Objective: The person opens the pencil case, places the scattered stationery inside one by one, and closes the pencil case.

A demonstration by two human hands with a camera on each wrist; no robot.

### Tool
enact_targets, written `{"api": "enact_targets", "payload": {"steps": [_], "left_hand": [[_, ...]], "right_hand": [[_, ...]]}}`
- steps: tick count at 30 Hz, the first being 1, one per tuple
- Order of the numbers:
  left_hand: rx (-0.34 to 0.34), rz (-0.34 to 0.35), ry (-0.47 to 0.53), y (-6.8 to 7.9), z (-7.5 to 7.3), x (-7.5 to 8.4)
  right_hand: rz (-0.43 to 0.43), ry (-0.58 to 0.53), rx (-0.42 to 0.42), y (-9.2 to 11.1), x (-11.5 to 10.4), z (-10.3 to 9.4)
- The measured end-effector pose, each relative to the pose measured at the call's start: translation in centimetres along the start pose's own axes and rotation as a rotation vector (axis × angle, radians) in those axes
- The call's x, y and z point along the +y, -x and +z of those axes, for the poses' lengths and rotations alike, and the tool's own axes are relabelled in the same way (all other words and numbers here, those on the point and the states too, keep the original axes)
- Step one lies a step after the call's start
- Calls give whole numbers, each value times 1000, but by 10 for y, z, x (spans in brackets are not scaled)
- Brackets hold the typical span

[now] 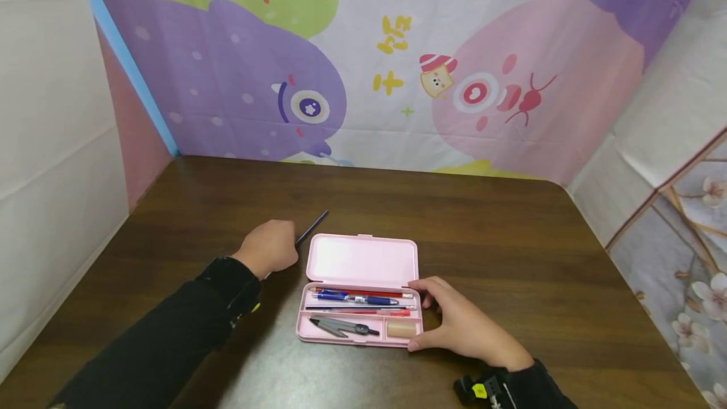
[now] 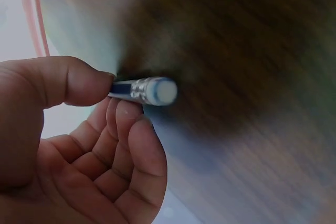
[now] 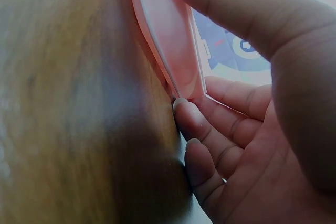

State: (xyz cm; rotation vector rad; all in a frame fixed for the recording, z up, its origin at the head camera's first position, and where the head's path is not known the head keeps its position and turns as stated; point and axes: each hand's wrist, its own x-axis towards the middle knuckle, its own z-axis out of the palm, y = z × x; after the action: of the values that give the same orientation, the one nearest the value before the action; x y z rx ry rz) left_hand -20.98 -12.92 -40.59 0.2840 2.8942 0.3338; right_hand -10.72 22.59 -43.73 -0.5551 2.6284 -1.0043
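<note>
My left hand [image 1: 268, 248] pinches a dark pencil [image 1: 313, 226] to the left of the pink pencil case [image 1: 362, 260]. In the left wrist view the pencil's white eraser end [image 2: 164, 92] sticks out between thumb and fingers. The case lies with its lid folded back, away from me. My right hand [image 1: 462, 324] holds the case by its right end, thumb at the near corner and fingers at the far one. Inside lie a blue pen [image 1: 354, 298], several pencils, a grey compass [image 1: 344, 327] and a tan eraser [image 1: 401, 329] in a small compartment.
The case rests on a brown wooden table [image 1: 500, 238]. A printed cartoon cloth [image 1: 386, 81] hangs along the table's far edge. White cloth [image 1: 57, 144] hangs at the left, and a flower-patterned cloth [image 1: 687, 270] at the right.
</note>
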Motion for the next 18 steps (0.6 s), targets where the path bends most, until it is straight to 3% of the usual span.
{"api": "enact_targets", "payload": {"steps": [8, 18], "left_hand": [[-14, -38, 28, -4, 5, -4], [-13, -32, 17, -4, 8, -6]], "right_hand": [[3, 4, -5, -1, 1, 0], [12, -3, -9, -1, 2, 2]]}}
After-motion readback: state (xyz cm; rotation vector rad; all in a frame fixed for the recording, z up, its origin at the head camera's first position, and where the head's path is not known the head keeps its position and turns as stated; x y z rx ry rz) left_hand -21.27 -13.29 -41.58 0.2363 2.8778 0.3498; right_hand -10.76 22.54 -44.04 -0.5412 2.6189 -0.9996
